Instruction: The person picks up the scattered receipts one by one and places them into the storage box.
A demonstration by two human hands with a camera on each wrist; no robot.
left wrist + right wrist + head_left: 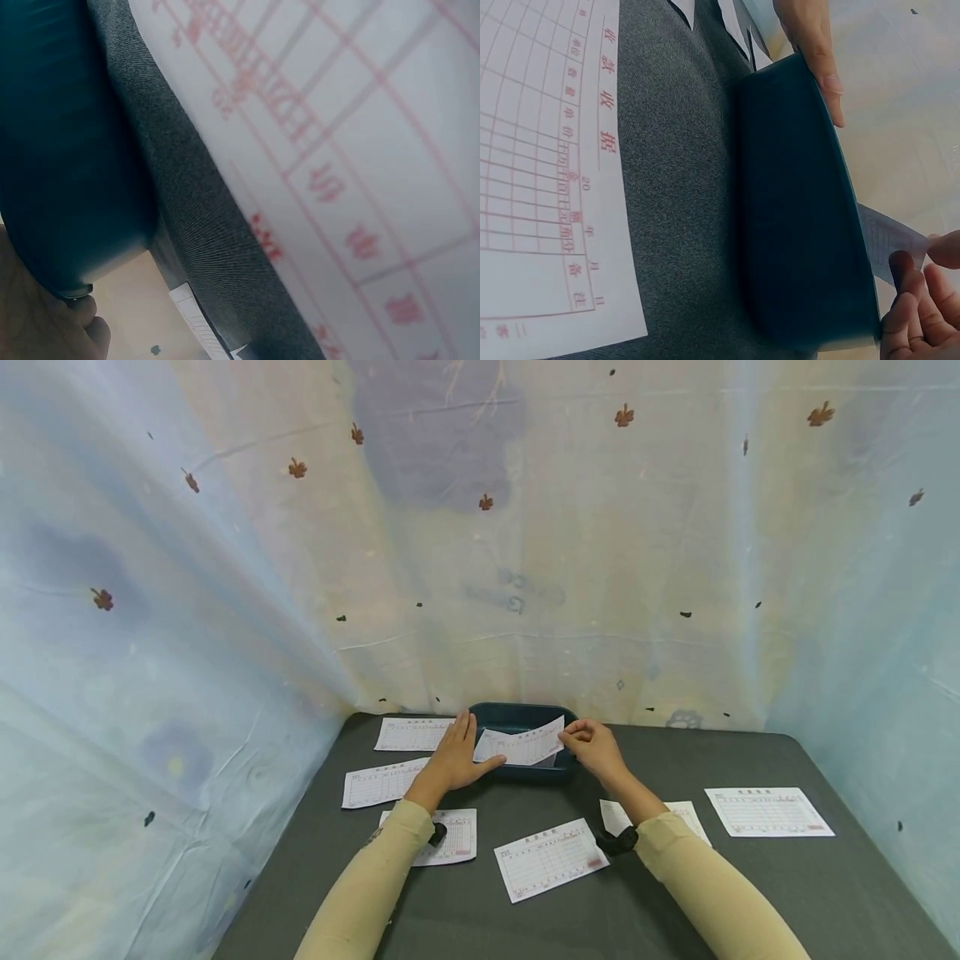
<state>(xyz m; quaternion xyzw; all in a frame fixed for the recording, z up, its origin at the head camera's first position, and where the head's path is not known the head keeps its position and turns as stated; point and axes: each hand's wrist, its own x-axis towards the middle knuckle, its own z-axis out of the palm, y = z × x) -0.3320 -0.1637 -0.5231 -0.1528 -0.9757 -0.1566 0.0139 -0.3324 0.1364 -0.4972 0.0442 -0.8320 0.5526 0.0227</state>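
A dark teal plastic bin point(528, 773) stands at the back of the table. My right hand point(597, 752) pinches the right end of a printed receipt slip point(523, 747), which bends over the bin's opening. Another paper shows partly beneath that slip, inside the bin. In the right wrist view, thumb and fingers grip the slip point(881, 238) just above the bin's rim. My left hand point(453, 760) rests at the bin's left rim, fingers straight, thumb pointing right. The left wrist view catches part of this hand point(45, 315) against the bin wall point(67, 150).
Two receipt slips point(411, 734) point(381, 782) lie left of the bin. Another slip point(459, 839) is partly under my left forearm, and one point(552, 858) lies front centre. Under my right wrist is a half-covered slip point(686, 817); one more point(768, 812) lies right. A patterned curtain point(600, 568) hangs behind.
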